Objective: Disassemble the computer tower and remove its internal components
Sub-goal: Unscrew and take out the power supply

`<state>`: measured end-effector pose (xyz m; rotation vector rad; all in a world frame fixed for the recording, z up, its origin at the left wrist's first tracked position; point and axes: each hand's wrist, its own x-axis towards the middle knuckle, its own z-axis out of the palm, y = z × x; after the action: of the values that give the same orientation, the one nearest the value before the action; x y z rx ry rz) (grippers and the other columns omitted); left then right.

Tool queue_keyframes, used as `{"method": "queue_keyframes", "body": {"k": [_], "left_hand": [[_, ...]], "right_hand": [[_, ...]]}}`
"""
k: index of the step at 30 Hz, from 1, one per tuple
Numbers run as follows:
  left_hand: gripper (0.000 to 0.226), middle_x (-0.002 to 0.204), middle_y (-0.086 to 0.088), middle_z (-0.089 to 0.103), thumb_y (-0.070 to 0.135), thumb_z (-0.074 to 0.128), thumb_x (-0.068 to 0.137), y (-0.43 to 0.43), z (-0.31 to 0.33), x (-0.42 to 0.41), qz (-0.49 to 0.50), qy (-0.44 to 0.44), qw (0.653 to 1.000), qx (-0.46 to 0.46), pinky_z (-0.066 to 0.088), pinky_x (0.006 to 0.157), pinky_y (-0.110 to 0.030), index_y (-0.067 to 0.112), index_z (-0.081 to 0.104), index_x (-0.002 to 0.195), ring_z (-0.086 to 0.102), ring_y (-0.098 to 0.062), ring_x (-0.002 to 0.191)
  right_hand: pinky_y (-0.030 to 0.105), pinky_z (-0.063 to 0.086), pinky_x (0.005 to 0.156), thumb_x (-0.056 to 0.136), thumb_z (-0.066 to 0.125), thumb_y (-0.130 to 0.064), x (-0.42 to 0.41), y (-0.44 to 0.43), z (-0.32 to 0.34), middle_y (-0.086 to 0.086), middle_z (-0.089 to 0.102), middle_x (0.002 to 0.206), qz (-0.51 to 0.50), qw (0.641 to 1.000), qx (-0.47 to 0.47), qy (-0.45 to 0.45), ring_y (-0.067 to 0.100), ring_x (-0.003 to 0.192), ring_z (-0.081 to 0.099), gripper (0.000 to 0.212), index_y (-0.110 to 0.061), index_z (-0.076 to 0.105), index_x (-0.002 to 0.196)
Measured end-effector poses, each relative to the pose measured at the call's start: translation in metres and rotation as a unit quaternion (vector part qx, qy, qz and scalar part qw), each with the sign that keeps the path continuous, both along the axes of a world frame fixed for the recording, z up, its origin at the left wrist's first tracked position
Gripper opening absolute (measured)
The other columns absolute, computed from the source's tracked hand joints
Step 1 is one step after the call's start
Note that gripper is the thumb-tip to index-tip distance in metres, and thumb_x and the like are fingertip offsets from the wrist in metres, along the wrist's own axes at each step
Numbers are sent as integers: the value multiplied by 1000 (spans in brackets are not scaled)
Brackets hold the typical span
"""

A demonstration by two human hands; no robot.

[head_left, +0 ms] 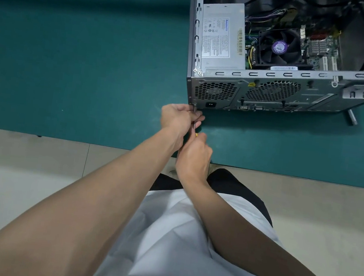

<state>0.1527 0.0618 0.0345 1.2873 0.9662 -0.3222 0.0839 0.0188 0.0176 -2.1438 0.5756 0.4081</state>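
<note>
— Green mat carries the computer tower on its side, panel off. Why both hands?
— Left hand pinches the screwdriver shaft, steadying the tip at the rear corner. Right hand wraps the handle, probably to free the power supply.

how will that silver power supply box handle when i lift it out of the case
Probably stiff and heavy for its size: the power supply is a closed sheet-metal box. It likely won't lift free cleanly, since wires run from its side into the case. It sits tight in a corner of the case, so it may snag.
</note>
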Motion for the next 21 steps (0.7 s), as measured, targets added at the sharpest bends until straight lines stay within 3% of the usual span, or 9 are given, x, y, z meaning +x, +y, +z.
{"method": "queue_keyframes", "body": {"k": [4,6,7,9,11,12,15,18,21], "left_hand": [[13,84,-16,71,-14,61,85,-1,1,1,0,-3,1000,0,59,65,-26,-2,63,90,72,-22,74],[13,82,-17,69,-15,59,86,-2,2,2,1,-3,1000,-1,59,66,-27,-1,61,86,71,-23,73],[14,81,-17,68,-15,57,87,-3,3,2,4,-3,1000,-5,58,65,-27,-1,60,85,70,-22,72],[13,82,-17,68,-15,55,88,-2,4,3,9,-5,1000,-17,58,65,-26,-2,58,88,70,-21,70],[12,84,-17,68,-15,54,89,-1,4,3,3,-9,1000,-24,58,67,-25,-4,58,91,69,-21,71],[11,84,-17,68,-14,54,89,0,4,3,0,-12,1000,-26,58,68,-26,-5,59,93,70,-21,71],[13,88,-19,68,-12,54,90,1,2,1,-7,-20,999,-30,59,72,-29,-9,59,102,70,-23,77],[14,93,-19,70,-12,59,88,1,0,0,-21,-20,1000,-3,60,73,-30,-7,61,100,72,-24,80],[16,91,-18,70,-14,63,83,-2,-1,-1,-31,-18,999,31,59,66,-27,-4,62,96,72,-23,77]], "right_hand": [[38,36,66,103,30,-35,4,-10,0,17,60,92,5,1000,14,-7,34,83,52,41,-1,52,100],[34,37,62,103,34,-35,8,-22,2,12,59,82,-21,989,144,42,27,73,52,37,-6,54,91],[33,41,57,103,36,-35,9,-31,4,12,59,77,-49,964,246,89,25,65,54,36,-7,54,90],[31,47,52,102,42,-30,7,-54,8,15,63,79,-81,873,440,194,24,60,60,30,-3,56,102],[30,50,52,101,45,-18,2,-70,11,19,67,90,-60,816,514,258,27,66,66,26,2,53,116],[29,50,51,100,46,-12,0,-74,12,20,67,93,-44,812,518,265,26,66,67,24,3,52,117],[21,46,47,98,49,-5,-1,-66,13,17,63,83,-13,873,439,211,13,51,60,8,1,54,99],[22,46,44,92,61,-13,-2,-54,13,10,66,71,43,967,203,145,10,42,59,11,-8,55,84],[22,42,43,86,70,-25,-4,-52,12,6,68,66,82,990,52,98,4,37,58,22,-16,50,80]]}}
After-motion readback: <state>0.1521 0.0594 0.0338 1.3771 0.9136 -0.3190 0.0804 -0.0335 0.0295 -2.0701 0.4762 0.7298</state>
